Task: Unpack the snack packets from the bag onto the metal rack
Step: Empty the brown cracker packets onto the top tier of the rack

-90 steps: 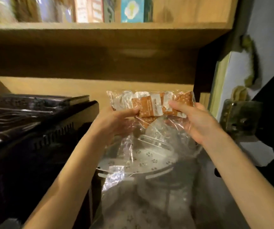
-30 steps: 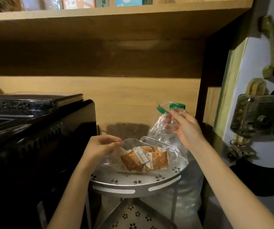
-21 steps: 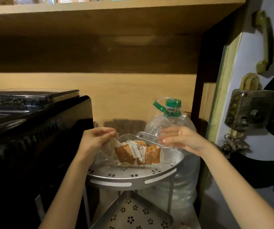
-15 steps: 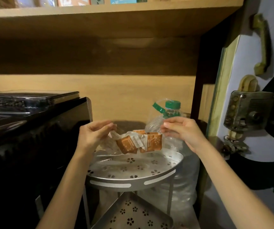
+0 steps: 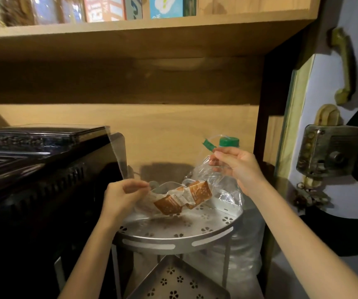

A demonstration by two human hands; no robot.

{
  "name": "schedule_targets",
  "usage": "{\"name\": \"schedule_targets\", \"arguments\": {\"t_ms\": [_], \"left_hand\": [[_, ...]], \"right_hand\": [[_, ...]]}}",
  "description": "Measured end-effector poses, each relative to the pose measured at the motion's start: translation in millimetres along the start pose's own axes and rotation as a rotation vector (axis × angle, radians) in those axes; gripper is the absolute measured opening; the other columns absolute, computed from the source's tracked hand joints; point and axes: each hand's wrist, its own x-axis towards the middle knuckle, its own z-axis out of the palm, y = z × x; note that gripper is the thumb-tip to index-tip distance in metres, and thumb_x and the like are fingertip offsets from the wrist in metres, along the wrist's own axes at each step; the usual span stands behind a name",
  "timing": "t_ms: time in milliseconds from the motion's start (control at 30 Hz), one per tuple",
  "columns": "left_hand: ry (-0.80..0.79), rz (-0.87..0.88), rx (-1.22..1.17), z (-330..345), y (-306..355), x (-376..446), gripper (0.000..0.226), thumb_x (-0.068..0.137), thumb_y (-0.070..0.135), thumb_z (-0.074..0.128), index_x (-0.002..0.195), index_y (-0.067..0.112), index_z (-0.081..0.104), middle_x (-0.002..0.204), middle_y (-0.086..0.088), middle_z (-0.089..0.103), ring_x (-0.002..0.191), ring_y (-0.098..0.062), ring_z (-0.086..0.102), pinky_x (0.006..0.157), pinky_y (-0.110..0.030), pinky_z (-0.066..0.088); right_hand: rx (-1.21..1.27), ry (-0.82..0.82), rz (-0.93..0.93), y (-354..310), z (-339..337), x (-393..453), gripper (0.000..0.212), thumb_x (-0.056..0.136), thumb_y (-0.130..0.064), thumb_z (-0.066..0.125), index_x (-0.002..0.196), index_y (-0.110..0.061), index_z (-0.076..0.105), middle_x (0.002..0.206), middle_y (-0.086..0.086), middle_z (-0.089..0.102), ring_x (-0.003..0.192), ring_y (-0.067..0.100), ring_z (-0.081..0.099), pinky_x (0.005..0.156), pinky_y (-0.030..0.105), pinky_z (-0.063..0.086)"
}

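Observation:
A clear plastic bag (image 5: 201, 171) hangs stretched between my two hands above the top tier of the metal rack (image 5: 173, 236). Orange snack packets (image 5: 182, 198) with white labels sit in the sagging bottom of the bag, just above the perforated tray. My left hand (image 5: 122, 197) pinches the bag's left edge low, near the tray. Higher up at the right, my right hand (image 5: 236, 167) pinches the other edge. Whether the packets touch the tray I cannot tell.
A black appliance (image 5: 44, 180) stands close on the left of the rack. A large water bottle (image 5: 227, 145) with a green cap stands behind and right of it. A lower rack tier (image 5: 173, 281) shows below. A wooden shelf (image 5: 130, 39) hangs overhead; a door lock (image 5: 329, 152) is at right.
The bag was set down on the tray, lifted again, and now tilts: my right hand has risen and my left hand has dropped, so the packets slide toward the lower left.

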Motion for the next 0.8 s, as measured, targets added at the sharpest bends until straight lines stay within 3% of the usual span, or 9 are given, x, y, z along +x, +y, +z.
{"name": "schedule_targets", "arguments": {"t_ms": [67, 133, 233, 333, 433, 567, 667, 800], "left_hand": [[0.031, 0.012, -0.059, -4, 6, 6, 0.014, 0.072, 0.004, 0.072, 0.074, 0.017, 0.072, 0.077, -0.007, 0.072, 0.066, -0.010, 0.068, 0.051, -0.012, 0.050], [0.080, 0.018, -0.064, -6, 12, 12, 0.010, 0.072, 0.005, 0.073, 0.076, 0.014, 0.072, 0.076, -0.007, 0.071, 0.067, -0.013, 0.067, 0.055, -0.018, 0.053], [0.093, -0.021, -0.037, -7, 18, 19, 0.009, 0.071, 0.005, 0.074, 0.080, 0.005, 0.072, 0.075, -0.010, 0.071, 0.070, -0.019, 0.066, 0.062, -0.028, 0.056], [0.057, -0.045, -0.047, -8, 21, 22, 0.011, 0.071, 0.004, 0.074, 0.081, 0.001, 0.072, 0.077, -0.016, 0.070, 0.072, -0.023, 0.067, 0.061, -0.028, 0.055], [0.056, -0.014, -0.057, -8, 28, 26, 0.015, 0.073, 0.005, 0.073, 0.086, -0.001, 0.072, 0.077, -0.015, 0.071, 0.065, -0.014, 0.068, 0.054, -0.020, 0.052], [0.125, 0.069, -0.044, -4, 40, 32, 0.017, 0.074, 0.010, 0.074, 0.089, 0.003, 0.072, 0.080, -0.017, 0.072, 0.071, -0.029, 0.065, 0.055, -0.025, 0.051], [0.138, 0.118, -0.034, 0, 49, 37, 0.015, 0.076, 0.010, 0.072, 0.089, 0.004, 0.072, 0.082, -0.014, 0.073, 0.075, -0.020, 0.070, 0.060, -0.016, 0.052], [0.165, 0.151, -0.044, 6, 64, 42, 0.017, 0.078, 0.011, 0.070, 0.094, 0.005, 0.071, 0.086, -0.013, 0.072, 0.079, -0.019, 0.069, 0.076, -0.029, 0.051]], "right_hand": [[-0.024, -0.064, -0.005, -1, -6, -1, 0.026, 0.073, -0.011, 0.072, 0.098, -0.013, 0.066, 0.085, 0.006, 0.075, 0.080, 0.015, 0.072, 0.069, 0.025, 0.059], [-0.175, -0.178, 0.060, -2, -16, -3, 0.050, 0.064, -0.014, 0.077, 0.110, -0.018, 0.060, 0.102, 0.007, 0.072, 0.096, 0.016, 0.068, 0.084, 0.029, 0.055], [-0.501, -0.350, 0.241, 2, -22, -10, 0.044, 0.068, -0.002, 0.076, 0.107, -0.016, 0.062, 0.104, 0.009, 0.071, 0.098, 0.017, 0.068, 0.088, 0.027, 0.052], [-0.501, -0.223, 0.172, 6, -19, -12, 0.024, 0.075, 0.001, 0.070, 0.100, 0.002, 0.066, 0.088, 0.014, 0.074, 0.077, 0.016, 0.072, 0.070, 0.021, 0.058], [-0.375, -0.045, 0.049, 1, -15, -7, 0.018, 0.079, 0.003, 0.065, 0.097, 0.007, 0.065, 0.079, 0.015, 0.071, 0.061, 0.011, 0.069, 0.060, 0.022, 0.057], [-0.304, 0.054, -0.034, -6, -9, -1, 0.011, 0.080, 0.001, 0.064, 0.090, -0.004, 0.066, 0.077, 0.011, 0.071, 0.060, 0.010, 0.068, 0.060, 0.020, 0.057], [-0.248, 0.135, -0.080, -12, -7, 5, 0.011, 0.081, 0.000, 0.064, 0.091, -0.005, 0.065, 0.077, 0.010, 0.071, 0.058, 0.007, 0.067, 0.058, 0.018, 0.055], [-0.281, 0.151, -0.136, -18, -8, 11, 0.010, 0.082, -0.002, 0.063, 0.091, -0.006, 0.066, 0.075, 0.005, 0.071, 0.058, 0.004, 0.066, 0.057, 0.018, 0.055]]}}
